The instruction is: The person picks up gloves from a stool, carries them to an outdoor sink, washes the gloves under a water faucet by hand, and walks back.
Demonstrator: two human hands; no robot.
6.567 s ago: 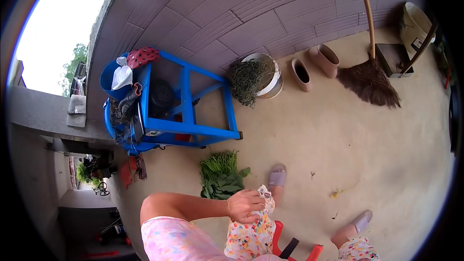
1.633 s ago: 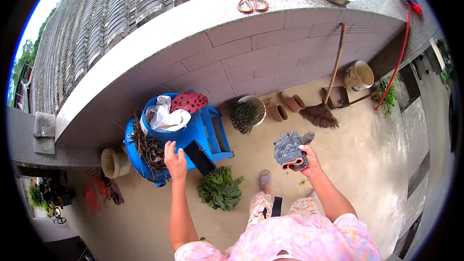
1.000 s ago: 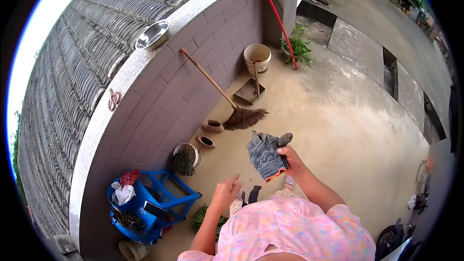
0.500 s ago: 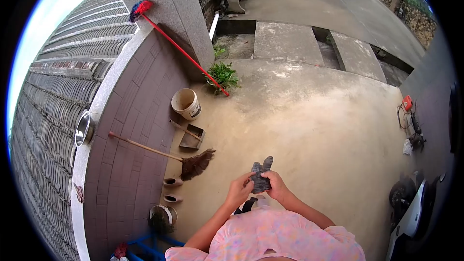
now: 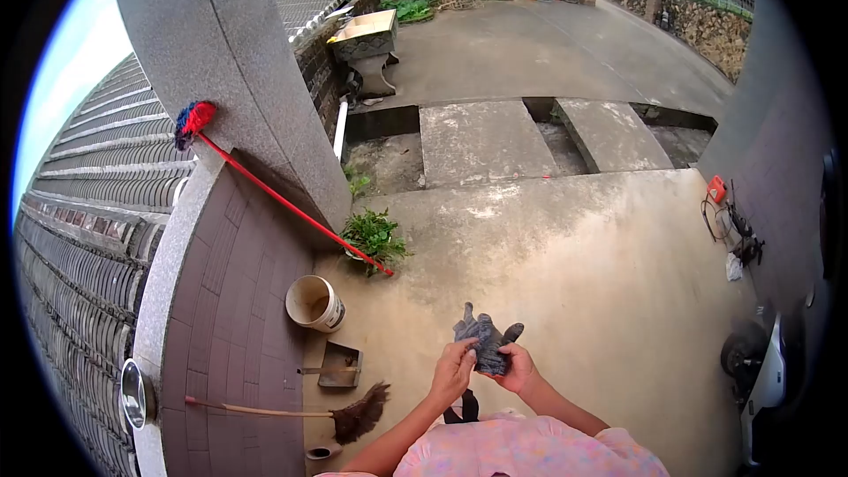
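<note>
In front of my body I hold a dark grey glove [image 5: 488,342], with some of its fingers sticking up and out to the side. My left hand [image 5: 453,371] pinches the glove's left edge near its lower part. On the opposite side, my right hand [image 5: 517,368] grips the lower right edge, its thumb lying over the fabric. Both hands are bare, and the glove partly hides their fingers. Below the hands a black strap-like thing [image 5: 462,408] shows beside my pink patterned top [image 5: 521,450].
Along the left wall stand a white bucket [image 5: 315,303], a dustpan [image 5: 340,365] and a broom [image 5: 358,413]. A red-handled mop [image 5: 291,205] leans by a leafy plant [image 5: 373,237]. At right is a parked scooter [image 5: 764,380]. Ahead, concrete slabs [image 5: 486,140] bridge a gutter.
My view has tipped upward, showing more of the yard. The glove has turned and spread, with more fingers sticking out. Both hands still hold it.
</note>
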